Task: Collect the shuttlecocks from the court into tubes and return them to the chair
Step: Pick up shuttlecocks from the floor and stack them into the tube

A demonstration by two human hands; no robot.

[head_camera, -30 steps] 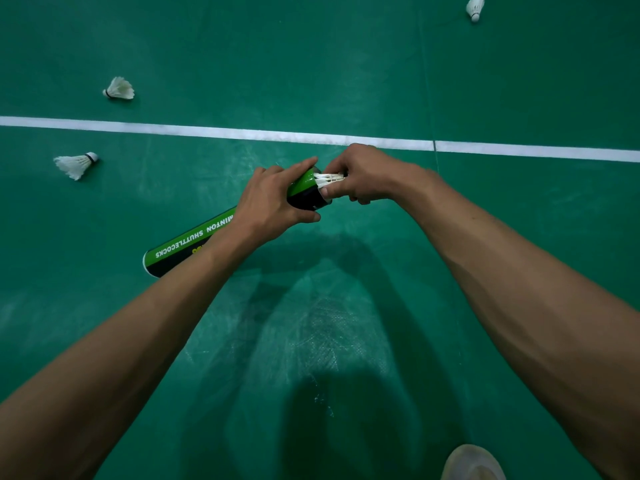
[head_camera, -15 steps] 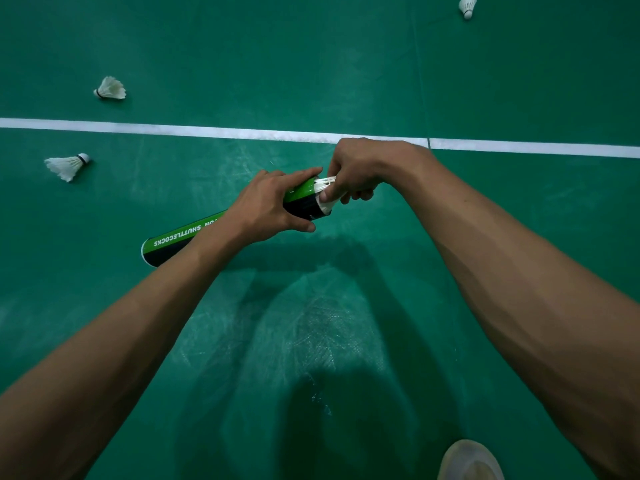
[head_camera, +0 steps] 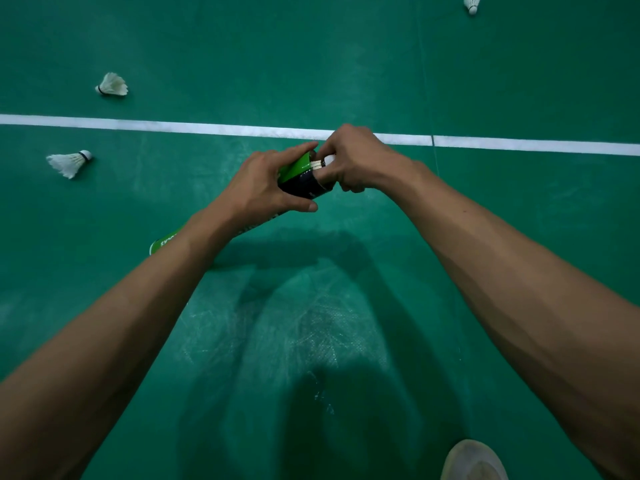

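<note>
Green court floor (head_camera: 311, 64), crossed by a white line (head_camera: 173, 126): left grip (head_camera: 263, 188) wraps a green-and-black cardboard tube (head_camera: 301, 178); right grip (head_camera: 356, 157) pinches a white feather shuttlecock (head_camera: 323, 162) at the tube's mouth.

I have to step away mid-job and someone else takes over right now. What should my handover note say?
The left hand grips the tube near its open end.
The right hand pinches a shuttlecock; its feathers are in the tube's mouth and its cork is outside.
Left to do: push it in. Then collect the far-left shuttlecock, the near-left shuttlecock and the top-right shuttlecock from the court. Carry the tube to the chair, which is not in view.
</note>
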